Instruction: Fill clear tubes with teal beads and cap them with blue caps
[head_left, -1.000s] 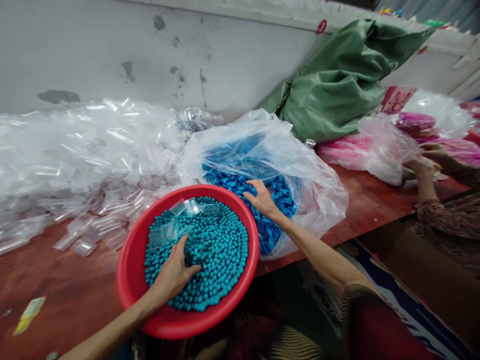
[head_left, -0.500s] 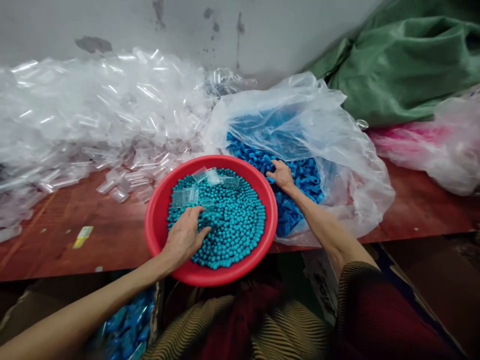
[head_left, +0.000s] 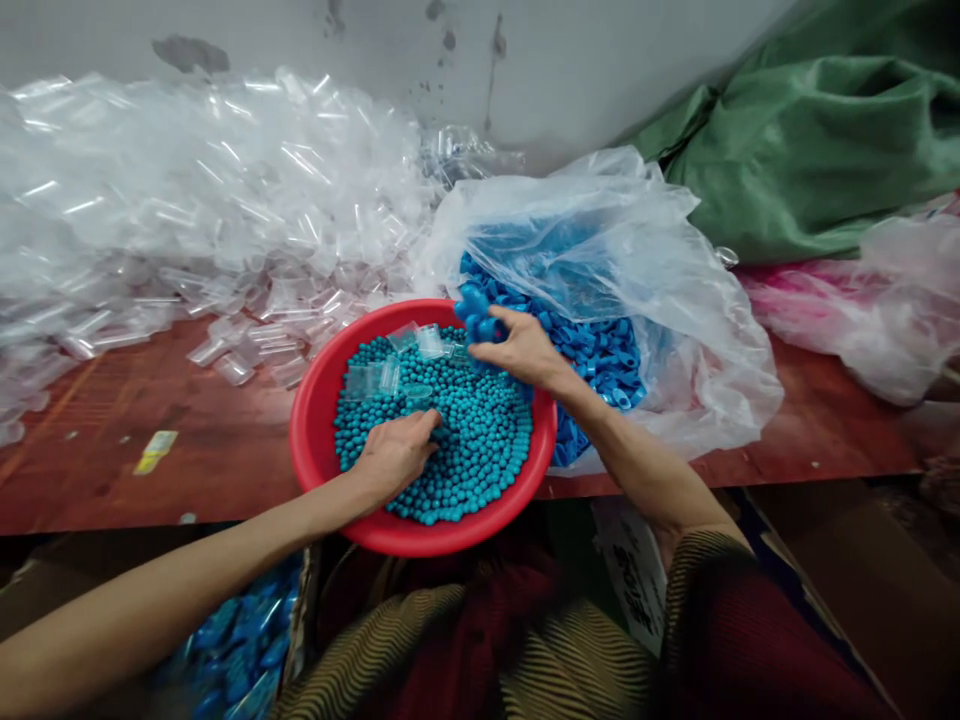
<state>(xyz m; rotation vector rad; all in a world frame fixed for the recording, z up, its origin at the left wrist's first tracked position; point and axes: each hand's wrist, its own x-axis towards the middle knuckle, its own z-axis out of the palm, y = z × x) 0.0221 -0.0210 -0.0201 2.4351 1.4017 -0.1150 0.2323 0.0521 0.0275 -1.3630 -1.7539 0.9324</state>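
Note:
A red basin (head_left: 309,440) holds a bed of small turquoise beads (head_left: 480,440), with several clear plastic tubes (head_left: 365,380) lying on top. My left hand (head_left: 397,455) is low over the beads, its fingers drawn together; whatever is between them is hidden. Over the basin's right rim, my right hand (head_left: 525,348) grips a cluster of blue plastic caps (head_left: 474,310). Behind and below that hand, more blue plastic pieces (head_left: 611,350) spill from an open clear plastic bag (head_left: 705,340).
A large heap of clear plastic tubes (head_left: 225,190) covers the left of the red table (head_left: 90,440). Green cloth (head_left: 810,150) and a bag with pink contents (head_left: 847,290) are at right. Below the table edge, a box holds blue packets (head_left: 240,640).
My right hand has come left out of the bag's blue pieces, carrying a cluster of caps to the basin rim. My left hand has shifted slightly right and its fingers have closed.

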